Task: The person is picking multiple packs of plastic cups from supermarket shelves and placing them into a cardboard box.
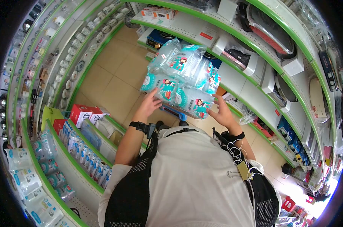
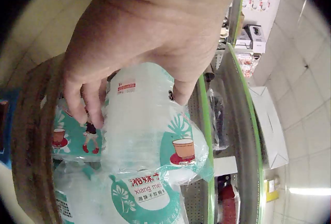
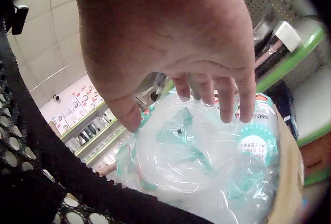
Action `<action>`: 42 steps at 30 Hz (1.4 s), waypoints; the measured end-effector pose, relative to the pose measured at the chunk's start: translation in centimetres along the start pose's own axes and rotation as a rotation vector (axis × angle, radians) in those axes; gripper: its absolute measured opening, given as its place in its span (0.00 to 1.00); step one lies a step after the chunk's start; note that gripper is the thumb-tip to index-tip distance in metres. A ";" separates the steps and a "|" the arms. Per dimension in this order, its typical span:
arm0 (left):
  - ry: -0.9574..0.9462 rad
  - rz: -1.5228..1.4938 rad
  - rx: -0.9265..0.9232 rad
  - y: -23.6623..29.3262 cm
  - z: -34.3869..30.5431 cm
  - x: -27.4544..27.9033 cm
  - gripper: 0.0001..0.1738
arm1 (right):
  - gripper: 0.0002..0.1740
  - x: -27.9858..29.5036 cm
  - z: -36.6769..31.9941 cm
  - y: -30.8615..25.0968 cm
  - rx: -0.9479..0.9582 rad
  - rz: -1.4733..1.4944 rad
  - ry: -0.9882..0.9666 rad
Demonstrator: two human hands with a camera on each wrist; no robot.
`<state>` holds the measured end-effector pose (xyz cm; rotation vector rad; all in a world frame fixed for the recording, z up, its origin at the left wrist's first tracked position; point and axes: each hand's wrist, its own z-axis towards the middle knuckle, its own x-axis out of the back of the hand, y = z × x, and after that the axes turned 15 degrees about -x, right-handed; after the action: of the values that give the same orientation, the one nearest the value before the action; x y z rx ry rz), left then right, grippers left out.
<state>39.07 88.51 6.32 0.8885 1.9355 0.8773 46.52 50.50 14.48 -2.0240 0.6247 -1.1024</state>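
Observation:
Clear-wrapped packs of plastic cups or bowls [image 1: 179, 62] with teal labels stand in a cluster before the person in the head view. The left hand [image 1: 149, 104] is at the near left pack [image 1: 162, 85]; in the left wrist view this hand [image 2: 150, 32] grips a pack [image 2: 139, 125], thumb on one side and fingers on the other. At the near right pack [image 1: 196, 102] is the right hand [image 1: 223, 113], thumb and fingers spread. The right wrist view shows that hand [image 3: 170, 43] arched over a pack's round end [image 3: 181, 146]; firm contact is unclear. Brown cardboard [image 2: 33, 141] flanks the packs.
Green-edged shelves [image 1: 232, 72] with boxed stoves and pans curve along the right. Shelves at the left hold dishes [image 1: 71, 68], red boxes [image 1: 82, 113] and more wrapped packs [image 1: 27, 181]. Something blue [image 1: 173, 111] stands under the packs on the tiled floor [image 1: 112, 81].

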 end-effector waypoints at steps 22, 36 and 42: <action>0.032 -0.045 0.049 -0.5 -0.1 1.0 0.44 | 0.51 0.6 -0.4 0.8 0.189 -0.125 0.059; 0.075 -0.043 0.030 -0.4 0.2 1.5 0.44 | 0.49 -0.4 0.7 0.1 -0.001 0.009 -0.049; 0.078 -0.054 0.030 0.4 0.1 1.8 0.45 | 0.51 -0.1 0.7 -0.3 0.027 -0.002 -0.055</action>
<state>38.54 90.21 5.97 0.8259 2.0355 0.8648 47.10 50.97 14.41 -2.0250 0.5763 -1.0472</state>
